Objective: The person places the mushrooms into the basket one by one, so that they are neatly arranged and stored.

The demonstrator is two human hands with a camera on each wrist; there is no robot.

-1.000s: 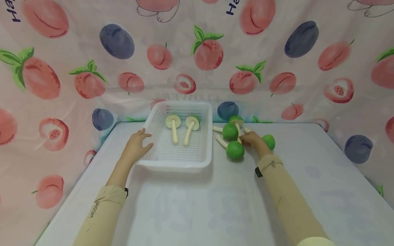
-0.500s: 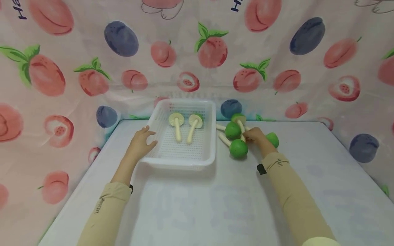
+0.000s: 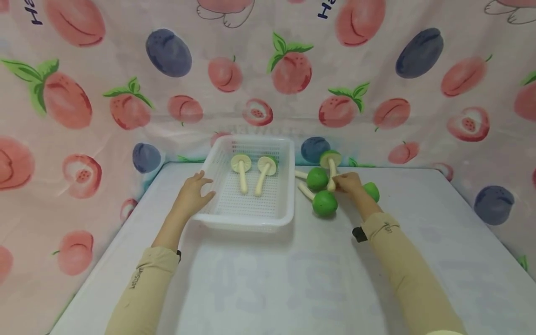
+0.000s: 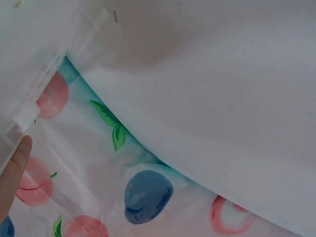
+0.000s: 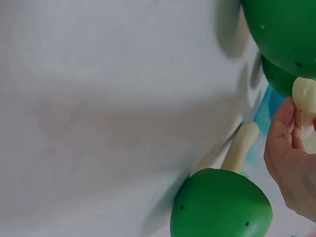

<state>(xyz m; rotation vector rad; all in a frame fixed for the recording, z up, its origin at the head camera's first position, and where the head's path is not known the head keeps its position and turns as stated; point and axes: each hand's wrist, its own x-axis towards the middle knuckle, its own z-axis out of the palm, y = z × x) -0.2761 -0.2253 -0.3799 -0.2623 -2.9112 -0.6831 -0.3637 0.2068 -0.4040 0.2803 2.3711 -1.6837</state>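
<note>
My right hand (image 3: 348, 182) pinches the pale stem of a green-capped toy mushroom (image 3: 331, 160), near the stem's lower end. Its cap tilts back, showing the cream underside. In the right wrist view, fingers (image 5: 282, 121) and thumb close on the stem end (image 5: 302, 96). To the left of that hand lie two more toy mushrooms (image 3: 317, 178) (image 3: 324, 203), and another, its green cap (image 3: 371, 191) partly hidden, lies behind the wrist. At the left rim of a white plastic basket (image 3: 240, 221) my left hand (image 3: 192, 194) rests, fingers and thumb spread apart. Two mushrooms (image 3: 243, 179) (image 3: 260, 180) lie inside the basket.
The basket stands on a white-covered table (image 3: 268, 279), toward its far edge. Behind the table hangs a fruit-printed cloth (image 3: 268, 60). In the right wrist view, a green cap (image 5: 219, 205) sits close below the right hand.
The right hand has raised the pinched mushroom slightly, and its cap has moved up and right, away from the neighbouring mushrooms. The left hand stays at the basket. The head view has shifted a little.
</note>
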